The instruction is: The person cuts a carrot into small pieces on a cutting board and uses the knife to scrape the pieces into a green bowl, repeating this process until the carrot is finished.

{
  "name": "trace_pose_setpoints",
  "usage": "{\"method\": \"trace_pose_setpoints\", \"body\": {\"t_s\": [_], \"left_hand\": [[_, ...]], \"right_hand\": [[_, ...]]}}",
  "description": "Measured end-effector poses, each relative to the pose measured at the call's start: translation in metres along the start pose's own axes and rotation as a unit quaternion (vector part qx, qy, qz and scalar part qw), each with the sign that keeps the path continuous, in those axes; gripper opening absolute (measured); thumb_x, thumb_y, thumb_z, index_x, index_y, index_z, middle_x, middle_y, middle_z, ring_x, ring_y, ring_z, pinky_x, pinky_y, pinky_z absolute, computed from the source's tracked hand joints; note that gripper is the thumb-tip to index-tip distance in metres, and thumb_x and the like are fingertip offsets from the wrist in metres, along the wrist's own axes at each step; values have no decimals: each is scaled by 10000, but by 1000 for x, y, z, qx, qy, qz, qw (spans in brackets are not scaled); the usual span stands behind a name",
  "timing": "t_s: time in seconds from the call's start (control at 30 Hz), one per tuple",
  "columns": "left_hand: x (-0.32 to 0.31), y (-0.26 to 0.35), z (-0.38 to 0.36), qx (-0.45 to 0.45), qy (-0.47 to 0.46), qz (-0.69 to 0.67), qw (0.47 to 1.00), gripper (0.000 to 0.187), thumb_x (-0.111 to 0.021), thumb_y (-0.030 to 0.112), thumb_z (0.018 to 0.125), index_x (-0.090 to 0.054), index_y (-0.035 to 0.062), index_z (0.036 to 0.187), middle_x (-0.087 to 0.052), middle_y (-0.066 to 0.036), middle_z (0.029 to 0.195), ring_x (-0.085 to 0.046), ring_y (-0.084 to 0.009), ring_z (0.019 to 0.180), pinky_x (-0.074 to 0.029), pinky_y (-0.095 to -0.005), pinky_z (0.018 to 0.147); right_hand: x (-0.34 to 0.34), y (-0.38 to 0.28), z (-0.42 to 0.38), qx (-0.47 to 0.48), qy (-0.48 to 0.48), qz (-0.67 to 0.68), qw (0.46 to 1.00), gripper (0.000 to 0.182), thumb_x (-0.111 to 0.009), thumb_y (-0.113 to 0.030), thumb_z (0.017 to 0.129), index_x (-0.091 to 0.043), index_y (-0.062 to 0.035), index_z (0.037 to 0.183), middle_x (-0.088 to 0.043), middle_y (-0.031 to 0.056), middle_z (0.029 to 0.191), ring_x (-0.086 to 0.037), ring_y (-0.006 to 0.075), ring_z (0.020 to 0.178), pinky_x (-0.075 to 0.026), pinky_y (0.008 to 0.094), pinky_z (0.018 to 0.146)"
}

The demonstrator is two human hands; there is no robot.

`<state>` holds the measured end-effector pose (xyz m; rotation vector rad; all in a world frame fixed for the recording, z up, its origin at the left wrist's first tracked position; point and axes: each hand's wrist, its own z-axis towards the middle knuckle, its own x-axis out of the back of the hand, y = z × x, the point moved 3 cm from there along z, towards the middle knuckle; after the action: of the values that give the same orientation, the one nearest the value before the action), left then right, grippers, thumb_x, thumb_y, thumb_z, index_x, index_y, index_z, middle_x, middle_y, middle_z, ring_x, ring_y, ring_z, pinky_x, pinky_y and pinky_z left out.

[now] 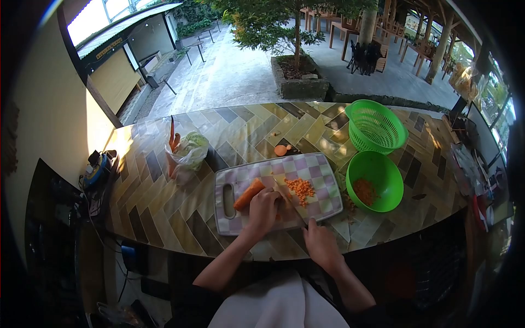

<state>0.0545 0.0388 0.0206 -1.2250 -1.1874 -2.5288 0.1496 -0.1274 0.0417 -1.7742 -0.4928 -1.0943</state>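
My right hand [321, 244] grips the handle of a kitchen knife [292, 205], whose blade slants up and left over the chequered cutting board [229, 225]. Curled beside the blade, my left hand [264, 211] presses on a piece of carrot, mostly hidden under its fingers; a little orange shows by them. A thick carrot piece [249, 194] lies left of that hand, close to the board's handle hole. To the right of the blade is a pile of diced carrot [300, 189].
A green bowl [388, 191] with carrot bits inside stands right of the board, a green colander [377, 128] behind it. Carrot ends [280, 150] lie beyond the board. At left is a plastic bag [191, 153] with vegetables. The tiled table [164, 224] has a curved front edge.
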Motion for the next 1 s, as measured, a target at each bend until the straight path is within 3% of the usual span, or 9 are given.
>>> {"method": "trace_pose_setpoints", "body": {"t_s": [0.37,0.73,0.83,1.0], "left_hand": [[4,0,-3,13,10,-3,1000,244,-603,-48,684,-734,-7,885,-690,-169,895,-667,-352,859,-522,-416,796],[2,10,-10,-24,-1,70,997,182,-648,-2,722,-730,8,883,-672,-133,901,-631,-308,940,-509,-412,851],[0,13,-14,-25,-9,87,996,188,-648,0,726,-733,8,894,-662,-131,903,-624,-307,954,-506,-410,859],[2,10,-15,-18,6,63,998,210,-644,-9,713,-742,3,898,-670,-136,894,-628,-314,939,-501,-397,864]], "right_hand": [[-3,6,-11,16,-4,56,998,308,-518,-257,999,-515,49,963,-634,302,786,-617,489,793,-466,567,690],[0,-4,-7,-5,-21,-18,1000,282,-505,-244,1005,-510,38,980,-644,292,773,-637,484,792,-495,561,681],[1,-5,-2,-21,2,-31,999,279,-481,-261,1017,-510,16,1017,-664,261,780,-668,439,791,-525,528,695],[0,7,-5,8,-7,15,1000,313,-483,-278,1016,-519,32,989,-653,280,781,-645,464,778,-501,551,693]]}}
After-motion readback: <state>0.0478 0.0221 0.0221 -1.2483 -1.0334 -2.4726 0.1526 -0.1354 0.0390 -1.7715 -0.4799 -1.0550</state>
